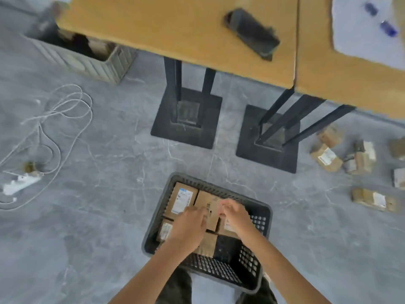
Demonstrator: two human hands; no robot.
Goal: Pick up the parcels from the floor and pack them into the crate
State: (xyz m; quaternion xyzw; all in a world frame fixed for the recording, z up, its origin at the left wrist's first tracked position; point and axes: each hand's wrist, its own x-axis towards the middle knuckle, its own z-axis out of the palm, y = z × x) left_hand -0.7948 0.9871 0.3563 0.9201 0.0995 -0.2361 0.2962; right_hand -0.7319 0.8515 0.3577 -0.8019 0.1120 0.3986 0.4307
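Observation:
A dark perforated crate (256, 266) stands on the grey floor right below me, with several brown cardboard parcels inside. Both my hands are inside it, gripping one brown parcel (208, 205) near the crate's middle: my left hand (190, 224) holds its left side and my right hand (235, 213) its right side. A parcel with a white label (180, 200) lies flat in the crate's far left corner. Several more brown parcels (326, 157) lie loose on the floor at the right, one of them long and flat (372, 199).
Two wooden tables (175, 25) on black pedestal bases (186, 115) stand just beyond the crate, a dark phone (252, 32) on the left one. A grey bin (87, 60) stands at far left. White cables and a power strip (19, 183) lie at the left.

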